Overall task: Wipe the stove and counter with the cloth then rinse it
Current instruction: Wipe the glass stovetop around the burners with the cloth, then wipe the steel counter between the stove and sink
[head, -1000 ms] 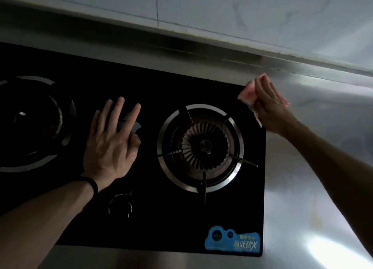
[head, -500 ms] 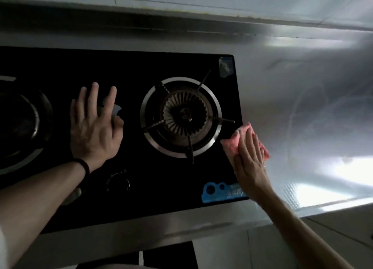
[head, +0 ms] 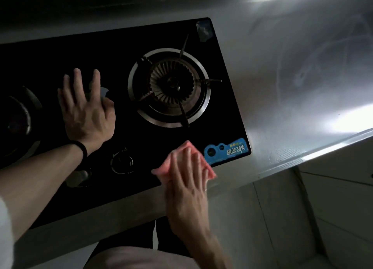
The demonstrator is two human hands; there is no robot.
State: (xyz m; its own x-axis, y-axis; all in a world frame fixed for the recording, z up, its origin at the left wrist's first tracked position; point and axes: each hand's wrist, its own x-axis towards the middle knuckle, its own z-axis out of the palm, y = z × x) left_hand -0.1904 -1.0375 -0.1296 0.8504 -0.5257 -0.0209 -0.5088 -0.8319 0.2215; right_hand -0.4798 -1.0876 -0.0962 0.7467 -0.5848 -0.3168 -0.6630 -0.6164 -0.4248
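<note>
A black glass stove [head: 129, 47] is set into a steel counter [head: 292, 71]. My right hand [head: 187, 180] presses a pink cloth [head: 161, 171] flat on the stove's front right edge, fingers straight, just left of a blue sticker [head: 226, 149]. My left hand [head: 84, 109] rests flat with spread fingers on the glass between the two burners. The right burner [head: 171, 85] with its metal ring lies beyond the cloth.
A second burner [head: 18, 115] shows at the left edge. Two control knobs [head: 122, 161] sit near the stove's front. The counter's front edge [head: 323, 153] runs diagonally at right, with white cabinet fronts [head: 323, 208] below it.
My right hand slid the cloth from the stove's far right corner down along its right side to the front edge, left of the blue sticker. My left hand stayed flat in place.
</note>
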